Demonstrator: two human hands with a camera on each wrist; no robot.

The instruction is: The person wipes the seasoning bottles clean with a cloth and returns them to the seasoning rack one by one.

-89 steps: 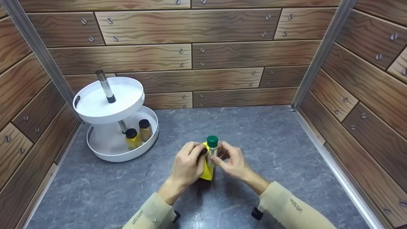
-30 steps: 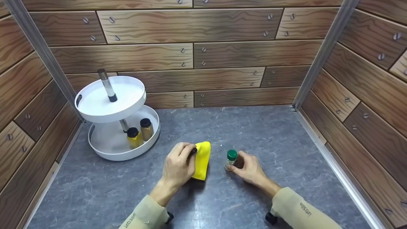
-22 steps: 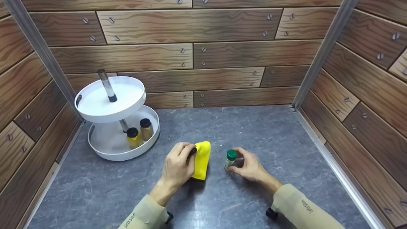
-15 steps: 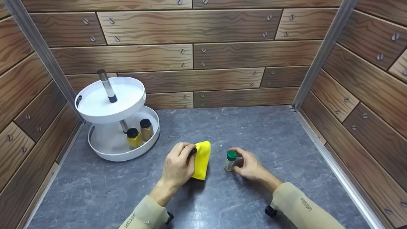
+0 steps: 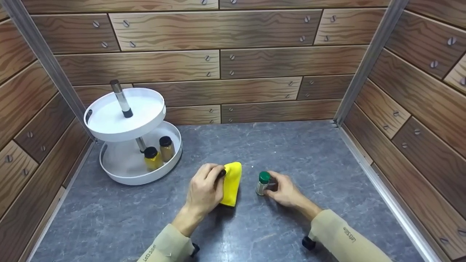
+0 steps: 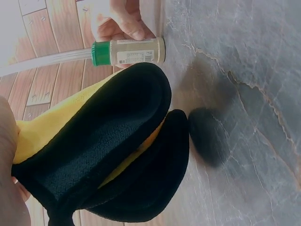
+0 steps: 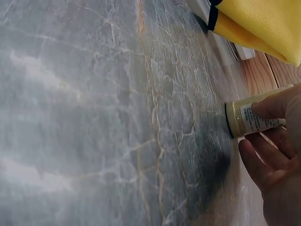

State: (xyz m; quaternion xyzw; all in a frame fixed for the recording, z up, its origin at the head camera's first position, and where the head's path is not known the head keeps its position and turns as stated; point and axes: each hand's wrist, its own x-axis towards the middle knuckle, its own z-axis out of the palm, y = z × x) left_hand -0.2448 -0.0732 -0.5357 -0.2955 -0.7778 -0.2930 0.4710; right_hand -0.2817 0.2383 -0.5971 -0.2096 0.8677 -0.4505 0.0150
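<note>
My left hand grips a folded yellow cloth, which hangs over the table. In the left wrist view the cloth's black-edged dark underside shows in two flaps. To the right of it, a clear spice jar with a green cap and pale contents stands upright on the tabletop. My right hand has its thumb and fingers around the right side of this jar. The right wrist view shows the thumb across the white label. A small gap separates cloth and jar.
At the left stands a white two-tier round tray with a metal post. Its lower tier holds a yellow jar and a brown jar, both black-capped. Wood-patterned walls enclose the grey marbled tabletop.
Since three seconds ago the right hand has brought the spice jar away from the cloth, rightward and down onto the table. The cloth and left hand moved slightly left. Lately, little has moved.
</note>
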